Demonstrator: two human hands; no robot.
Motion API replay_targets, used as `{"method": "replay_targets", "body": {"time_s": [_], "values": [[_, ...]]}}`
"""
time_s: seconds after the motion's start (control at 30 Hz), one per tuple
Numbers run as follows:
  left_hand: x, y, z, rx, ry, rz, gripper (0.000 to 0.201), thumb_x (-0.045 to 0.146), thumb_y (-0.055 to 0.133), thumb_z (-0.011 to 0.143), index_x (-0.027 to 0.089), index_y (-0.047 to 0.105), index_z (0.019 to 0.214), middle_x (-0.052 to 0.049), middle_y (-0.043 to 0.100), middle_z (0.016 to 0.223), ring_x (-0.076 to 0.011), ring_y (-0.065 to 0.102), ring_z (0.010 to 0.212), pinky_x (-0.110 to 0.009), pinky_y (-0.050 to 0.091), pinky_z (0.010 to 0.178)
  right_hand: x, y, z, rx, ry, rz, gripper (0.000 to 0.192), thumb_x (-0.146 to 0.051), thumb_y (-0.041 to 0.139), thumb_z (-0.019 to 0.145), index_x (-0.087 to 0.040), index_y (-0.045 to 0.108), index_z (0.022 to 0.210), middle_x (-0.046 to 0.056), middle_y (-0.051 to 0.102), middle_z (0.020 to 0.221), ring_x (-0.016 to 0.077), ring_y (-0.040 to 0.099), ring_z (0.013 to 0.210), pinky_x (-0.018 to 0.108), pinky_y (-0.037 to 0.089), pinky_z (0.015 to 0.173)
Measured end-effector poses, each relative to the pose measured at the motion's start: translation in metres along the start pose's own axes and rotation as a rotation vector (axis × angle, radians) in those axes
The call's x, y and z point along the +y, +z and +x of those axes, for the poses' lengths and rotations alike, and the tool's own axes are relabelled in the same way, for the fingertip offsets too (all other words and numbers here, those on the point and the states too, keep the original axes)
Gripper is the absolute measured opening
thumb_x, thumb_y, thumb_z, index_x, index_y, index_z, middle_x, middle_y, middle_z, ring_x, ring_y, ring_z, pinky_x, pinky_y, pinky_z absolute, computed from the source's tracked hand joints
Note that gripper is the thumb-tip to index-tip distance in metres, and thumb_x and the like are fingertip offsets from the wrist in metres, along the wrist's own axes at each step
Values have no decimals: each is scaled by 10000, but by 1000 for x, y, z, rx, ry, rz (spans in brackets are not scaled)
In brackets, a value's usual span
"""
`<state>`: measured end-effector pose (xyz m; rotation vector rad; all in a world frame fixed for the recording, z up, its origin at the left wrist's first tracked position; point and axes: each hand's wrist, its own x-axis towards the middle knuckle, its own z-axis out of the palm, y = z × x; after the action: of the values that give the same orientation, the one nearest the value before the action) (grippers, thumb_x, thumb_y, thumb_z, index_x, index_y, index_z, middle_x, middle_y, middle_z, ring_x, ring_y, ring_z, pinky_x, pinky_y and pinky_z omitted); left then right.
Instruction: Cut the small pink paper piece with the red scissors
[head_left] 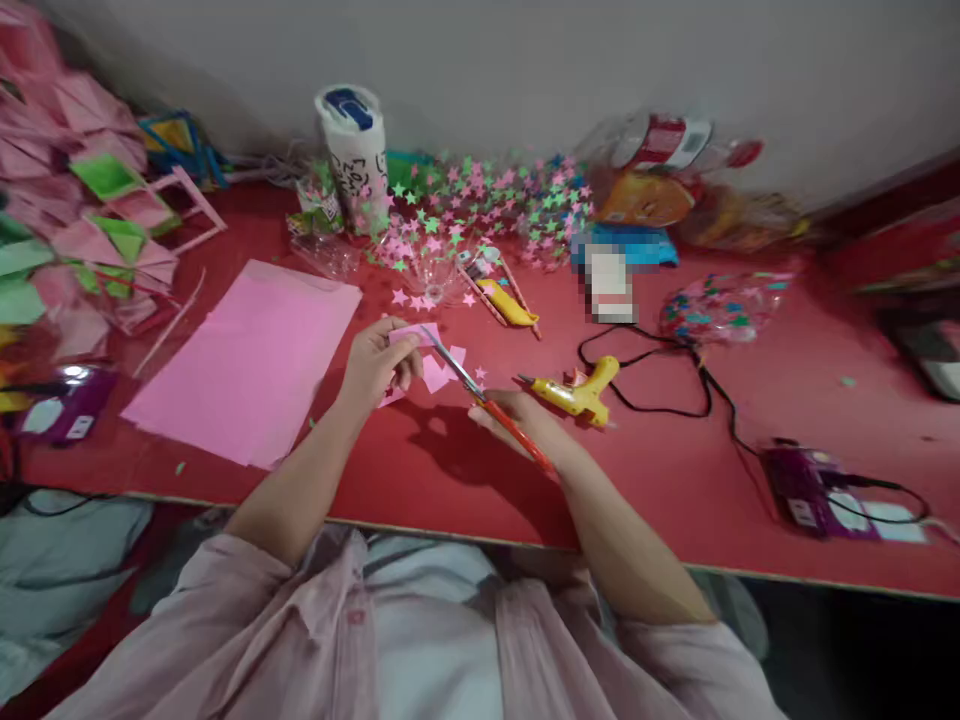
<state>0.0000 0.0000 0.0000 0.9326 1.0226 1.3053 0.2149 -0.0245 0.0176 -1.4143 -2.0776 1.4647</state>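
My left hand (373, 370) pinches a small strip of pink paper (409, 337) above the red table. In my right hand (521, 420) is a pair of scissors (480, 390) with orange-red handles. The tips of its blades are at the right end of the strip; whether they are cutting into it, I cannot tell. Just below the strip lie a few small pink paper scraps (439, 372) on the table. A stack of pink paper sheets (251, 360) lies to the left of my left hand. A yellow glue gun (576, 392) rests right of the scissors.
Pink and green star decorations (480, 200) stand at the back beside a white cylindrical container (354, 150). Pink folded paper shapes (82, 170) pile up at the far left. A black cord (709, 390) runs to a purple box (814, 490) on the right. A bottle (675, 142) lies against the wall.
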Motion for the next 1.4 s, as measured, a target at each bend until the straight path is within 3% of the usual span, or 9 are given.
{"method": "replay_targets", "body": {"time_s": [0.5, 1.4], "values": [[7, 2, -2, 0, -15, 6, 174, 290, 652, 707, 179, 520, 686, 38, 600, 436, -42, 411, 239, -156, 211, 251, -2, 0, -1, 32, -15, -16, 533, -696, 516, 727, -202, 366, 597, -49, 329, 571, 97, 326, 536, 254, 260, 522], [3, 0, 0, -33, 20, 3, 190, 339, 637, 748, 186, 531, 708, 45, 603, 464, -47, 445, 272, -152, 280, 276, 1, -3, 3, 43, -1, -45, 549, -718, 521, 699, -193, 392, 604, -49, 320, 577, 94, 313, 544, 253, 242, 524]]}}
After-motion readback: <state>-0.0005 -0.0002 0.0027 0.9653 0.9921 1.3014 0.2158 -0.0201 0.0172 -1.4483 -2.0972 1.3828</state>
